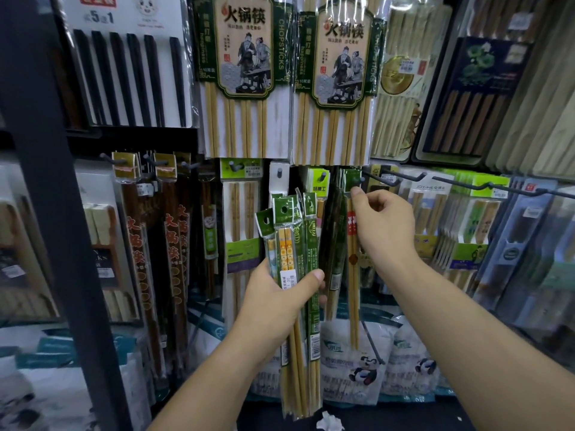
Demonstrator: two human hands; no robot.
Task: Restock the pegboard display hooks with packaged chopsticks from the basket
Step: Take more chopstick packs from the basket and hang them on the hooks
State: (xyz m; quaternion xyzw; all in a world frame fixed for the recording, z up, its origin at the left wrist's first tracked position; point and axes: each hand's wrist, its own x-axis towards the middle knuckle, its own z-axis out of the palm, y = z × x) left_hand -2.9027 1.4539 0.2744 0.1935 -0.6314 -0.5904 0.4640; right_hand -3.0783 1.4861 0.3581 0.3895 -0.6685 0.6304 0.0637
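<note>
- Now the fingertips (357,191) of the right hand (382,225) pinch the green top card of one chopstick pack (353,253). Thumb and forefinger are closed on it and the other fingers are curled behind.
- That card sits right at the tip of a hook (361,179), probably so its punched hole can slide on. I cannot tell whether the hole is over the tip yet.
- Held by its top, the pack hangs straight down among those already on the hook.
- The left hand (280,297) grips a bundle of packs (292,237) round the middle, thumb across the front. They stand upright with the holes uppermost, just beside the hook, so the next one seems easy to draw off.
- The basket is not in view.
- A white price sticker (288,276) on the bundle is too small to read.
- The big packs (245,57) above read "CHOPSTICKS", "happiness" and 火锅筷.
- A pale pack (426,187) to the right reads "JOY-HER".
</note>
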